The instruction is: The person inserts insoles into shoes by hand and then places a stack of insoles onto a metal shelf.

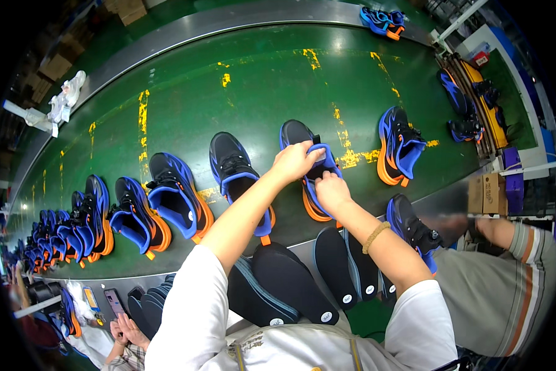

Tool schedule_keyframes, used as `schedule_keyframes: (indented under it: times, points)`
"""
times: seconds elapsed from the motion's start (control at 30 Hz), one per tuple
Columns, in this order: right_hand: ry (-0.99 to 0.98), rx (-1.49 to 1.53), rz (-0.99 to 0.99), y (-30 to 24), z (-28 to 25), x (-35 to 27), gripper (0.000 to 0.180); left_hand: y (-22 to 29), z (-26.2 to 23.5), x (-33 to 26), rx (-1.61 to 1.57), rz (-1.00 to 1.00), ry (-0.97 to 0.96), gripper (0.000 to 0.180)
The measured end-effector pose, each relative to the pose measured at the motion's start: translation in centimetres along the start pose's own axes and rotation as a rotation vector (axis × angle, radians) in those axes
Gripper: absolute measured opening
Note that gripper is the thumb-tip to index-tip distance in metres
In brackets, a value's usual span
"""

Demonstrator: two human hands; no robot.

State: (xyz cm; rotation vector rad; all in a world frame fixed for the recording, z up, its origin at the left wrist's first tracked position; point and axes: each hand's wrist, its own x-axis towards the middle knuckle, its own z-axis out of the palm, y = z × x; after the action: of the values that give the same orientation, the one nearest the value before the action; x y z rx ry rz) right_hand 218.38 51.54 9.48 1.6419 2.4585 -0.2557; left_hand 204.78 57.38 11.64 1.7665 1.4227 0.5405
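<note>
A black and blue sneaker [295, 132] with an orange sole stands on the green conveyor belt in front of me, toe pointing away. My left hand [294, 162] pinches its tongue at the top of the opening. My right hand [332, 190] reaches into the collar from the heel side with curled fingers. Its fingertips are hidden in the shoe, so what they hold, if anything, does not show. Matching sneakers stand close by, one to the left [227, 148] and one to the right [390, 139]. Black insoles [290, 281] with round white stickers lie stacked between my body and the belt.
A long row of sneakers [95, 204] runs along the belt to the left. Another person's sleeve [525, 284] is close on my right, beside another sneaker [405, 222]. At lower left are a person's hands [128, 329] and a phone [113, 301]. A metal rail [185, 34] borders the far side.
</note>
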Motion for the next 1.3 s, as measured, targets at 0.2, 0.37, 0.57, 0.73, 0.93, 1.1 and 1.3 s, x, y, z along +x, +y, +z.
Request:
schedule_keyframes:
  times: [0.2,0.37,0.57,0.73,0.93,1.1,1.3]
  points:
    - [-0.393,-0.192,-0.020,0.3,-0.9,1.2,0.029,0.1,0.1,0.2,0.018,-0.005,-0.031,0.040]
    - [-0.615,-0.282,-0.081,-0.4,-2.0,1.9,0.034,-1.4,0.4,0.3,-0.118,0.031,-0.025,0.038]
    - [-0.703,-0.387,-0.234,1.0,-0.1,2.8,0.030,0.8,-0.3,0.7,0.091,-0.041,-0.028,0.036]
    - [-0.559,-0.602,-0.578,1.6,-2.3,1.6,0.029,-0.4,-0.2,0.9,0.458,0.274,0.252,0.040]
    - [-0.806,-0.142,-0.424,2.8,-6.6,0.5,0.043,-0.3,-0.1,1.4,0.597,0.408,0.126,0.035]
    - [-0.814,-0.048,-0.211,1.8,-4.8,-1.7,0.067,1.2,-0.3,1.8,0.600,0.340,-0.037,0.046]
    - [0.433,0.312,-0.317,3.1,-1.5,-7.2,0.015,1.6,-0.6,2.2,0.619,0.211,-0.123,0.036]
